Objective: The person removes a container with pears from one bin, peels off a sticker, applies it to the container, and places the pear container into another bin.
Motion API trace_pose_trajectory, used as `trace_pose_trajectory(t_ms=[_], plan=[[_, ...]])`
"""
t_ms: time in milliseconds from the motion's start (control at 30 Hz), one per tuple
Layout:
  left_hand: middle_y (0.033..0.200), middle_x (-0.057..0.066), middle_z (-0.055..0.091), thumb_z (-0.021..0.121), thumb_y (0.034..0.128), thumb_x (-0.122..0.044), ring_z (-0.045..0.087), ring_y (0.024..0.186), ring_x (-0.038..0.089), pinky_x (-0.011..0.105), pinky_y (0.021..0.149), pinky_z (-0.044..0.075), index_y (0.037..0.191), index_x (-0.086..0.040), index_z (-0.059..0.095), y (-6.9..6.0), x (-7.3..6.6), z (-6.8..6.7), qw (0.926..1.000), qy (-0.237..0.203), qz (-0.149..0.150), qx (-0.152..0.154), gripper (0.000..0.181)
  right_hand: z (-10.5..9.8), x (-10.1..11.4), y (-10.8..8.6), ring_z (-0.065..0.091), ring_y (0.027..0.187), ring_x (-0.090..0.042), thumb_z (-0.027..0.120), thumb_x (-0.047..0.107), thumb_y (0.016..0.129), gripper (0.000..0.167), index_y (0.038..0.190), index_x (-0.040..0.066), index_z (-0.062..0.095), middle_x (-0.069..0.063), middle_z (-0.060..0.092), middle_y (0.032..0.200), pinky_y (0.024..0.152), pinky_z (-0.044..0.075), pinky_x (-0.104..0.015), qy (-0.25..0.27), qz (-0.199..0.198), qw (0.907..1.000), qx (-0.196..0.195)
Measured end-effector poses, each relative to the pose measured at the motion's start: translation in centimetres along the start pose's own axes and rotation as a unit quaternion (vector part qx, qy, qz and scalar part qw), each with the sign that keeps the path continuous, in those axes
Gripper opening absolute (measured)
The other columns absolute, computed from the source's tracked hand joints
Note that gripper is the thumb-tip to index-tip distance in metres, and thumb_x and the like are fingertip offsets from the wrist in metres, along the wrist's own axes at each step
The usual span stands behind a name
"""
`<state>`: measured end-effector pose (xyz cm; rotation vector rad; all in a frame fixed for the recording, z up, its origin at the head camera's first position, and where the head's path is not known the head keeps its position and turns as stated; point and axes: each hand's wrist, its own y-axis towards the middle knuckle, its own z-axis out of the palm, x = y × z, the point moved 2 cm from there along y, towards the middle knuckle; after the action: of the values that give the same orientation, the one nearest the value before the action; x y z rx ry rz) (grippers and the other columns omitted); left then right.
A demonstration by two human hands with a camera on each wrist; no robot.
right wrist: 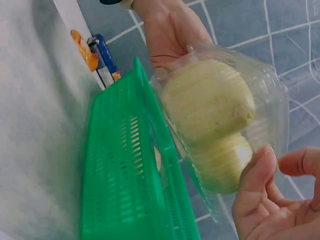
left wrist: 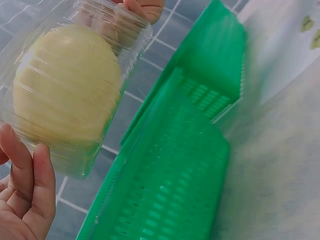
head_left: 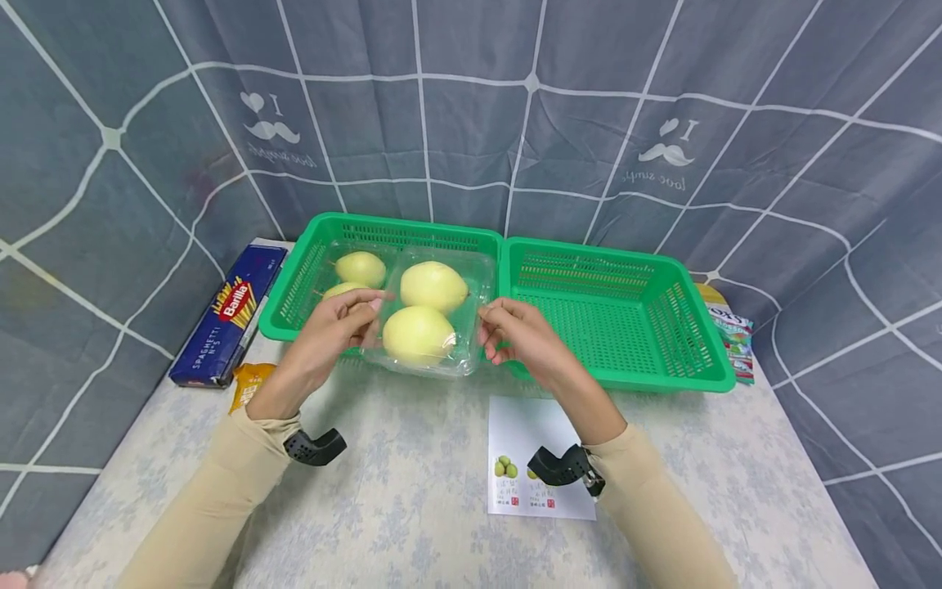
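A clear plastic box (head_left: 480, 274) with two yellow pears (head_left: 432, 286) inside is held over the front of the left green basket (head_left: 294, 286), tilted. Its left edge is pinched by my left hand (head_left: 324, 348), between thumb and fingers. At the opposite edge my right hand (head_left: 526, 339) pinches the plastic, seen closer in the right wrist view, where the pears (right wrist: 210, 102) show through the side wall. Behind the left hand, more yellow pears (head_left: 361, 268) lie in the left basket, apparently in another clear box. The held box partly hides them.
A second green basket (head_left: 611, 327) adjoins on the right. Left of the baskets lie a blue spaghetti box (head_left: 228, 319) and an orange packet (head_left: 250, 383). A colourful packet (head_left: 738, 343) sits beyond the right basket. In front lies a white printed sheet (head_left: 522, 429).
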<state>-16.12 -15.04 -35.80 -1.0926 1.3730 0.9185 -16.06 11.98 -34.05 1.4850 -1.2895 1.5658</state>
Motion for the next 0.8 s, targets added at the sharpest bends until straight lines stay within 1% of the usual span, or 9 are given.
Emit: trace_pose_trajectory(t_ms=[33, 133, 233, 367, 467, 533, 667, 800], plan=[[0.069, -0.01, 0.049, 0.048, 0.1074, -0.03, 0.049, 0.066, 0.008, 0.025, 0.075, 0.056, 0.143, 0.0, 0.05, -0.5, 0.0, 0.1, 1.0, 0.001, 0.0, 0.002, 0.046, 0.0, -0.1, -0.4, 0.054, 0.062, -0.012, 0.051, 0.026, 0.103, 0.019, 0.096, 0.009, 0.057, 0.001, 0.058, 0.08, 0.06, 0.05, -0.024, 0.001, 0.001, 0.9999, 0.012], [0.068, -0.01, 0.05, 0.048, 0.1076, -0.028, 0.051, 0.065, 0.008, 0.025, 0.077, 0.057, 0.142, 0.001, 0.05, -1.7, 0.3, 0.4, 1.0, 0.003, -0.005, 0.004, 0.045, 0.1, -0.5, -1.6, 0.055, 0.063, -0.012, 0.051, 0.029, 0.104, 0.022, 0.097, 0.009, 0.057, 0.001, 0.059, 0.082, 0.061, 0.05, -0.025, 0.002, 0.002, 0.9992, 0.041], [0.066, -0.01, 0.051, 0.047, 0.1079, -0.027, 0.051, 0.061, 0.01, 0.025, 0.075, 0.056, 0.141, 0.001, 0.05, -2.7, 0.5, 0.7, 1.0, 0.004, -0.004, 0.002, 0.043, 0.2, -0.8, -2.6, 0.055, 0.064, -0.013, 0.051, 0.029, 0.105, 0.024, 0.096, 0.009, 0.058, 0.0, 0.059, 0.083, 0.061, 0.051, -0.025, 0.002, -0.005, 0.9985, 0.055], [0.065, -0.009, 0.052, 0.047, 0.1079, -0.026, 0.052, 0.059, 0.01, 0.027, 0.075, 0.058, 0.141, 0.002, 0.05, -3.5, 0.6, 1.5, 0.9999, -0.004, 0.009, -0.008, 0.043, 0.4, -1.3, -3.4, 0.054, 0.065, -0.013, 0.051, 0.027, 0.106, 0.022, 0.096, 0.009, 0.058, 0.0, 0.058, 0.081, 0.061, 0.051, -0.025, 0.016, -0.017, 0.999, 0.037], [0.066, -0.01, 0.054, 0.047, 0.1076, -0.024, 0.052, 0.058, 0.009, 0.028, 0.073, 0.057, 0.14, 0.002, 0.05, -3.7, 0.6, 2.0, 0.9997, -0.011, 0.015, -0.018, 0.042, 0.5, -1.5, -3.8, 0.054, 0.064, -0.012, 0.051, 0.027, 0.106, 0.021, 0.096, 0.01, 0.057, 0.001, 0.057, 0.079, 0.061, 0.05, -0.025, 0.031, -0.02, 0.9991, 0.019], [0.066, -0.01, 0.054, 0.047, 0.1074, -0.023, 0.052, 0.058, 0.01, 0.028, 0.072, 0.057, 0.139, 0.002, 0.051, -3.9, 0.6, 2.2, 0.9995, -0.014, 0.017, -0.024, 0.04, 0.6, -1.6, -4.0, 0.054, 0.064, -0.012, 0.051, 0.028, 0.105, 0.021, 0.096, 0.01, 0.057, 0.001, 0.056, 0.079, 0.061, 0.05, -0.025, 0.038, -0.023, 0.9989, 0.013], [0.066, -0.009, 0.053, 0.048, 0.1075, -0.024, 0.054, 0.059, 0.012, 0.028, 0.072, 0.056, 0.139, 0.002, 0.051, -4.5, 0.6, 2.3, 0.9994, -0.014, 0.016, -0.026, 0.041, 0.8, -1.8, -4.5, 0.055, 0.064, -0.011, 0.051, 0.027, 0.105, 0.02, 0.095, 0.011, 0.057, 0.002, 0.056, 0.078, 0.061, 0.05, -0.024, 0.045, -0.029, 0.9985, 0.013], [0.065, -0.009, 0.052, 0.048, 0.1074, -0.025, 0.056, 0.061, 0.011, 0.028, 0.076, 0.056, 0.139, 0.002, 0.051, -5.6, 0.8, 2.4, 0.9995, -0.01, 0.014, -0.026, 0.042, 1.2, -2.4, -5.3, 0.055, 0.063, -0.01, 0.05, 0.025, 0.106, 0.019, 0.092, 0.012, 0.056, 0.004, 0.056, 0.076, 0.06, 0.05, -0.025, 0.059, -0.032, 0.9972, 0.033]])
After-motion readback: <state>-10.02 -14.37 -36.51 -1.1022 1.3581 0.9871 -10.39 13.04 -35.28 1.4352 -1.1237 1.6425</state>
